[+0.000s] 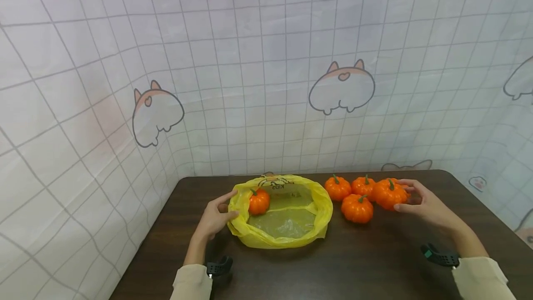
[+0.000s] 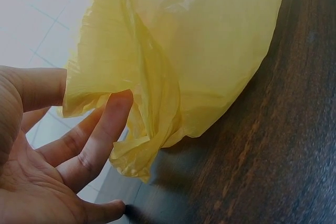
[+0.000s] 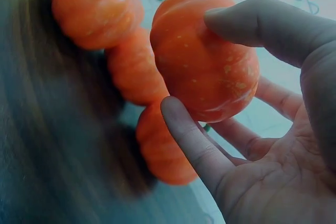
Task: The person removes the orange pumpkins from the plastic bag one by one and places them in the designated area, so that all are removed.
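Observation:
A yellow plastic bag (image 1: 324, 207) lies on the table with its mouth spread wide and its rim folded outward. Inside, toward the left, sits one small orange pumpkin (image 1: 259, 203) with a green stem. My left hand (image 1: 213, 219) holds the bag's left rim; in the left wrist view the thin yellow film (image 2: 100, 61) passes between thumb and fingers. On the right, my right hand (image 1: 422, 205) grips another orange pumpkin (image 1: 388, 195) by its side. Seen from the right wrist, thumb and fingers are spread around this pumpkin (image 3: 202, 56), whose underside faces the camera.
Three more pumpkins stand close together between the bag and my right hand: a left one (image 1: 337, 189), a back one (image 1: 363, 187) and a front one (image 1: 357, 209). The dark wooden table (image 1: 291, 272) ends at a white gridded cloth (image 1: 266, 142) behind and left.

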`<state>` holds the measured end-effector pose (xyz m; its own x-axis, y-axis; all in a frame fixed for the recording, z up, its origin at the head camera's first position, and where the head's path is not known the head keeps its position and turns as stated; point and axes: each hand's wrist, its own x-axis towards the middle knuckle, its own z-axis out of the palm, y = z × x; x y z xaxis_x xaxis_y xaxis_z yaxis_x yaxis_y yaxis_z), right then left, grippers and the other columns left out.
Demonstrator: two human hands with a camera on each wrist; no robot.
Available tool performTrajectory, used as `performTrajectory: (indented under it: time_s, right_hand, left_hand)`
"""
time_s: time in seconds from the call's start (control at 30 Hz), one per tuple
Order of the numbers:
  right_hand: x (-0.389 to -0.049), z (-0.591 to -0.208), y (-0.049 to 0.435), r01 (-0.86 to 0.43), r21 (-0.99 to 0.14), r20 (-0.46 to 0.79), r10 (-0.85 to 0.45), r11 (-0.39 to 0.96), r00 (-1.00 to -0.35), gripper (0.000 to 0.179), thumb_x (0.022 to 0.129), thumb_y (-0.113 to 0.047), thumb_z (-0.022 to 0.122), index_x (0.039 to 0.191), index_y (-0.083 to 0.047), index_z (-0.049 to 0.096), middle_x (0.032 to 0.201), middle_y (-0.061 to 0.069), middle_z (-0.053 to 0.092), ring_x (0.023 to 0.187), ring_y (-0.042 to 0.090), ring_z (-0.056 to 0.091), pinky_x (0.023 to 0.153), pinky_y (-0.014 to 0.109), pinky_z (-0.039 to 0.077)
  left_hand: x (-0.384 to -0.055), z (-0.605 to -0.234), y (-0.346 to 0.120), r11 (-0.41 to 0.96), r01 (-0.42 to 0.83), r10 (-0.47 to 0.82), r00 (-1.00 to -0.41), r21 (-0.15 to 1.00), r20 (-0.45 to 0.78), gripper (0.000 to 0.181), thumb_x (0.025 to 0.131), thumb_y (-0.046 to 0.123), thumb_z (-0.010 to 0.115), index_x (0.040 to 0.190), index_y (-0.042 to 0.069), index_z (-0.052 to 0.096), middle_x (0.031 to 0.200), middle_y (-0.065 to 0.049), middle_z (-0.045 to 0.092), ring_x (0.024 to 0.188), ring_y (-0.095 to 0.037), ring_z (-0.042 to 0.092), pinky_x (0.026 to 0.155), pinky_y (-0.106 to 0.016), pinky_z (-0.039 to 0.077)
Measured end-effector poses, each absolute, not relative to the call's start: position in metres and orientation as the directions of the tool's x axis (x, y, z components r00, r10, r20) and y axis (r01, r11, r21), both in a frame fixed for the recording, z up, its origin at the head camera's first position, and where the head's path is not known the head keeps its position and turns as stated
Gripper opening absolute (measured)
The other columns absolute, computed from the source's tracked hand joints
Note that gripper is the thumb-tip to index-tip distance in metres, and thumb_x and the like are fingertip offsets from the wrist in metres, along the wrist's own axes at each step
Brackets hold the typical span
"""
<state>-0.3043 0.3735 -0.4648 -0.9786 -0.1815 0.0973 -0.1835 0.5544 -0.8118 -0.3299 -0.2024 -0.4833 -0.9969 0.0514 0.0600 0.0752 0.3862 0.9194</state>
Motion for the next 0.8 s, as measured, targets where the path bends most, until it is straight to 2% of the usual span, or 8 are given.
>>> performTrajectory:
  time_s: [0.27, 0.5, 0.8]
  right_hand:
    - [-0.307, -0.479, 0.381, -0.122, -0.796, 0.030, -0.164, 0.593, -0.986, 0.079, 0.096, -0.029, 0.072, 0.155, -0.002, 0.027, 0.149, 0.039, 0.032, 0.125, 0.057, 0.048, 0.089, 0.063, 0.052]
    - [-0.308, -0.484, 0.384, -0.076, -0.781, -0.030, -0.159, 0.619, -0.987, 0.085, 0.094, -0.036, 0.073, 0.155, -0.001, 0.026, 0.152, 0.040, 0.029, 0.131, 0.059, 0.040, 0.092, 0.067, 0.049]
    - [-0.311, -0.488, 0.386, -0.045, -0.772, -0.076, -0.162, 0.634, -0.984, 0.086, 0.094, -0.039, 0.072, 0.155, 0.001, 0.026, 0.152, 0.041, 0.028, 0.131, 0.060, 0.040, 0.095, 0.067, 0.048]
  left_hand:
    - [-0.329, -0.484, -0.203, 0.387, 0.074, 0.052, -0.997, 0.919, 0.059, 0.061, 0.091, 0.002, 0.072, 0.147, 0.023, 0.058, 0.112, -0.023, 0.069, 0.084, -0.020, 0.068, 0.071, -0.034, 0.059]
    - [-0.328, -0.483, -0.202, 0.385, 0.078, 0.061, -0.996, 0.919, 0.059, 0.061, 0.092, 0.003, 0.072, 0.148, 0.023, 0.057, 0.113, -0.024, 0.069, 0.082, -0.020, 0.068, 0.068, -0.033, 0.057]
    - [-0.330, -0.482, -0.203, 0.385, 0.074, 0.056, -0.997, 0.920, 0.057, 0.061, 0.091, 0.004, 0.074, 0.146, 0.025, 0.059, 0.113, -0.023, 0.067, 0.081, -0.020, 0.065, 0.067, -0.034, 0.056]
